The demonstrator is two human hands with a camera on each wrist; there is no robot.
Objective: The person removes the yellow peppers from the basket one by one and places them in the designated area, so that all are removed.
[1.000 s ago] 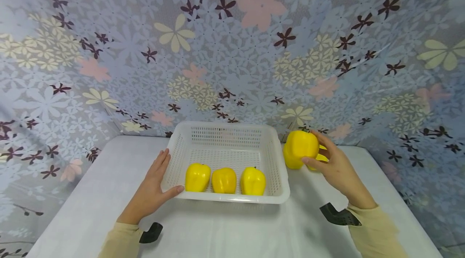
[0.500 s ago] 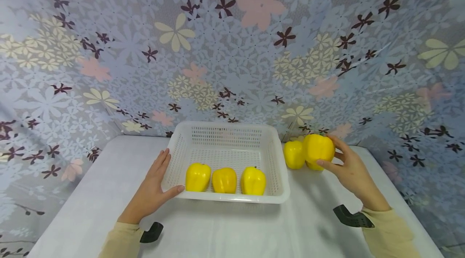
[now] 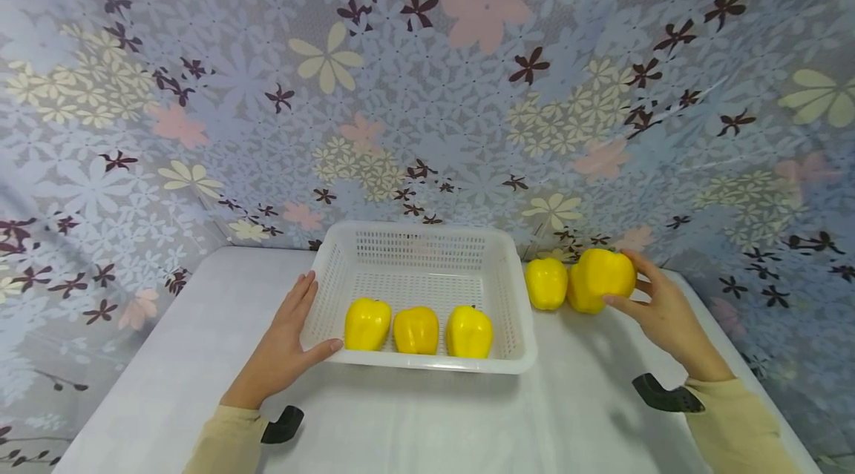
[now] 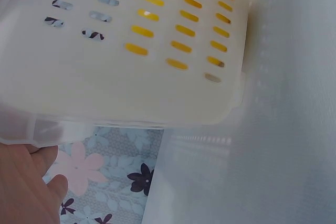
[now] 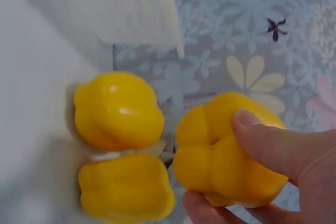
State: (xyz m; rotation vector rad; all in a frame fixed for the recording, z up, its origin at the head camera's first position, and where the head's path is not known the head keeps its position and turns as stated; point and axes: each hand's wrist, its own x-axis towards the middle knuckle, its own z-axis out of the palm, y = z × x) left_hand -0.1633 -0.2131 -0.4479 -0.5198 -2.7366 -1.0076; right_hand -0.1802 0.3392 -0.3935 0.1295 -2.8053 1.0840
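My right hand (image 3: 675, 318) grips a yellow bell pepper (image 3: 608, 274), thumb on the near side and fingers behind it. In the right wrist view this bell pepper (image 5: 228, 153) is held above the table, apart from two others. One of those, a yellow bell pepper (image 3: 546, 284), stands beside the basket; the other bell pepper (image 3: 583, 300) is partly hidden behind the held one. My left hand (image 3: 280, 348) rests against the left side of a white plastic basket (image 3: 427, 363), fingers extended along the rim and thumb at the front corner.
Inside the basket, three yellow bell peppers, left (image 3: 367, 324), middle (image 3: 416, 331) and right (image 3: 470, 331), line the front wall. A white cloth covers the table (image 3: 461, 422). Flowered fabric (image 3: 427, 88) rises directly behind it and along both sides.
My right hand has carried its bell pepper to the right, away from the basket, uncovering the peppers standing on the table. The left hand and the basket have stayed put.
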